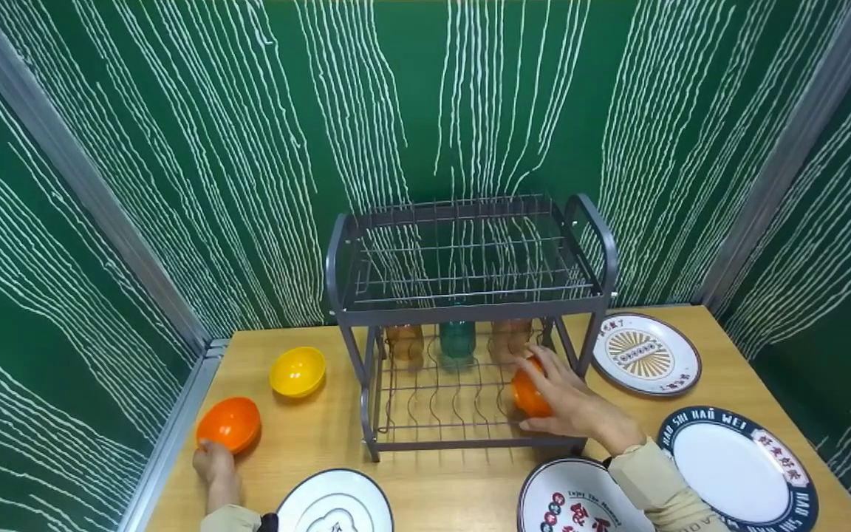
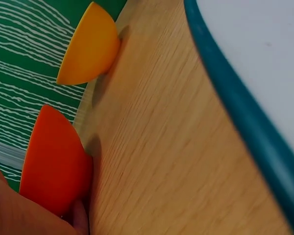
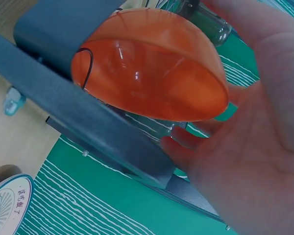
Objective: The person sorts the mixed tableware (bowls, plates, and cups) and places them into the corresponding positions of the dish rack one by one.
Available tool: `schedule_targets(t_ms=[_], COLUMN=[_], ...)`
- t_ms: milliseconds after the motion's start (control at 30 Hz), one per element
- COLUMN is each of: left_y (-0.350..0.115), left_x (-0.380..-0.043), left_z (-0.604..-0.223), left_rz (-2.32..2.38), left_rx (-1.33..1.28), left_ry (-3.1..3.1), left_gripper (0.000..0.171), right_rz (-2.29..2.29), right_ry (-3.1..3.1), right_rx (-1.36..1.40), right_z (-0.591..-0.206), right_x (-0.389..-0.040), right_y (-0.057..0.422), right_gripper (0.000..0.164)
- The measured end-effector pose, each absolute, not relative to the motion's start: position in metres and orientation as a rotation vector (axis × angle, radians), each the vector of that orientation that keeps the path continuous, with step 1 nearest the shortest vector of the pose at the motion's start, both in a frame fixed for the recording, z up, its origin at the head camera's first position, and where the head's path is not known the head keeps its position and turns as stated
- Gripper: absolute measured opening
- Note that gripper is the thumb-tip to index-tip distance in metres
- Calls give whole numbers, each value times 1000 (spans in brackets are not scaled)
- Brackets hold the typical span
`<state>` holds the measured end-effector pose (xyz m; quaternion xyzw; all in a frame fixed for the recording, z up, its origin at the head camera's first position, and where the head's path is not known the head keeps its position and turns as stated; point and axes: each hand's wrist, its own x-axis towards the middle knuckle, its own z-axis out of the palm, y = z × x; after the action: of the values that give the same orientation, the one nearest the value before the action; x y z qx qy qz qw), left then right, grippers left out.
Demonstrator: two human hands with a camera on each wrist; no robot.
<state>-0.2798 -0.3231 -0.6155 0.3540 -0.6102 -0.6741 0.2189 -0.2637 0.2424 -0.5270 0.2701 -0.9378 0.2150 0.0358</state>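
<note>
At the table's left side my left hand grips an orange bowl by its near side. In the left wrist view, a fingertip reaches beneath that orange bowl. My right hand is at the right end of the dark two-tier dish rack, beside a second orange bowl. This bowl stands tipped on its side in the lower tier. Spread fingers touch or nearly touch its rim in the right wrist view, with the thumb apart from the bowl. A yellow bowl sits behind the left hand.
Tinted glasses, one of them green, stand at the back of the lower tier. A white plate lies front left, a lettered plate front centre. Further right are a dark-rimmed plate and a sunburst plate. Green walls surround the table.
</note>
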Motion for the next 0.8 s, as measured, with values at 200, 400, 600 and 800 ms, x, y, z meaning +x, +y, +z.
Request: schedule_targets(t_ms=[200, 400, 600, 800], left_y=[-320, -314, -308, -299], left_x=[-275, -270, -262, -246], left_z=[-614, -607, -600, -593], left_rz=[-1903, -1952, -1975, -2003], left_rx=[983, 960, 950, 879], left_ry=[-1681, -1663, -1622, -1572], left_gripper=[59, 62, 63, 64], right_rz=[652, 691, 721, 685], right_ry=[-2823, -2807, -2748, -2671], right_rx=[859, 856, 916, 949], right_z=[-531, -530, -528, -528], right_x=[-263, -258, -251, -247], right_y=[241, 240, 237, 231], right_gripper=[97, 102, 100, 91])
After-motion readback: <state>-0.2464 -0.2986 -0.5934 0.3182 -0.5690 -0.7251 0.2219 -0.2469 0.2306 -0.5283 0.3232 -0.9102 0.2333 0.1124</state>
